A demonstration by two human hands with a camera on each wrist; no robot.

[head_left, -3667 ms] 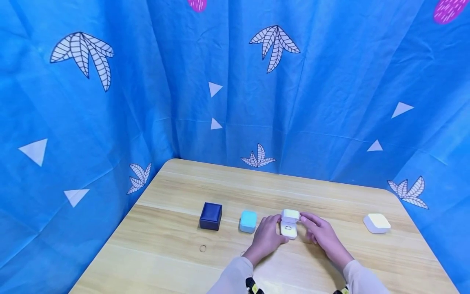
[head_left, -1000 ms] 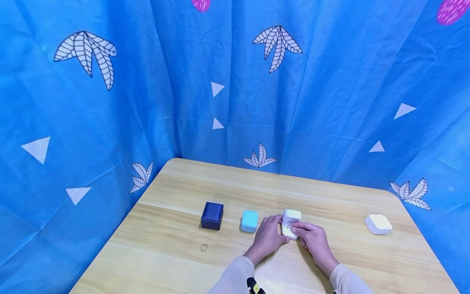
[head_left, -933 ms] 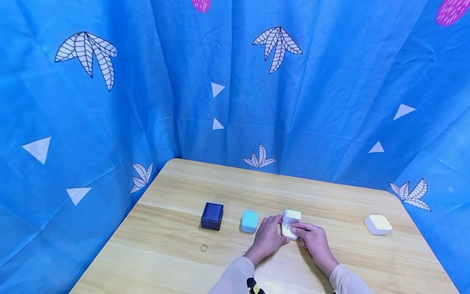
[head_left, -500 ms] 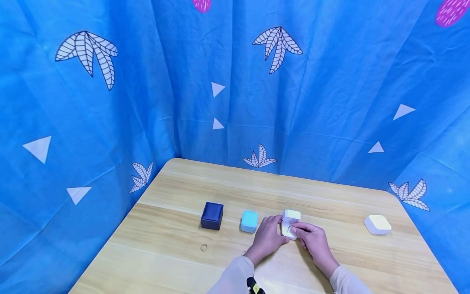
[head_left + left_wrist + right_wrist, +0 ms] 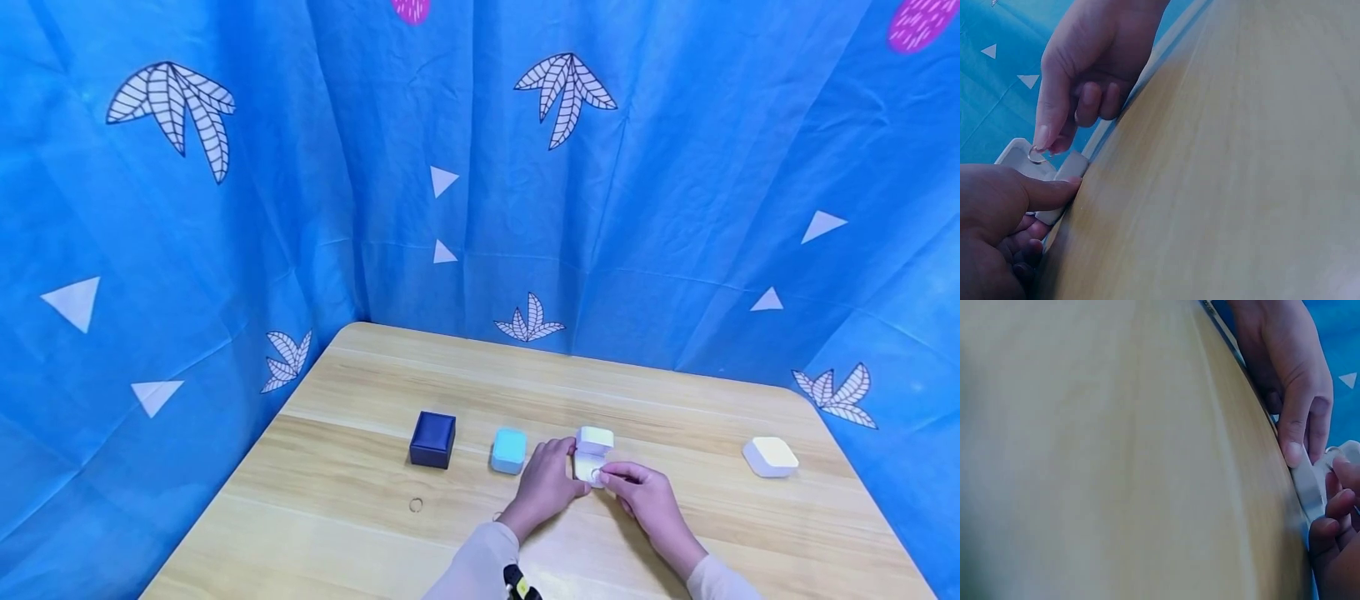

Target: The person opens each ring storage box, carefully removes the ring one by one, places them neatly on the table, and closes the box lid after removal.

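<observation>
A small white ring box (image 5: 596, 440) stands with its lid raised, in the middle right of the table in the head view. My left hand (image 5: 546, 485) holds its base from the left; in the left wrist view the thumb presses the side of the box's base (image 5: 1070, 170). My right hand (image 5: 651, 502) pinches a thin ring (image 5: 1035, 155) between thumb and index finger, just over the box's cushion. Whether the ring still touches the cushion is hard to tell. In the right wrist view the right fingers partly cover the box (image 5: 1307, 487).
Left of the box stand a turquoise box (image 5: 508, 451) and a dark blue box (image 5: 432, 439), both closed. A loose ring (image 5: 416, 505) lies nearer the front. Another ring (image 5: 497, 516) is partly hidden by my left wrist. A white rounded box (image 5: 771, 457) sits far right.
My right hand has gone from beside the lid to the ring in the cushion, pinched it, and just now drawn it slightly towards the front. My left hand has kept its hold on the box.
</observation>
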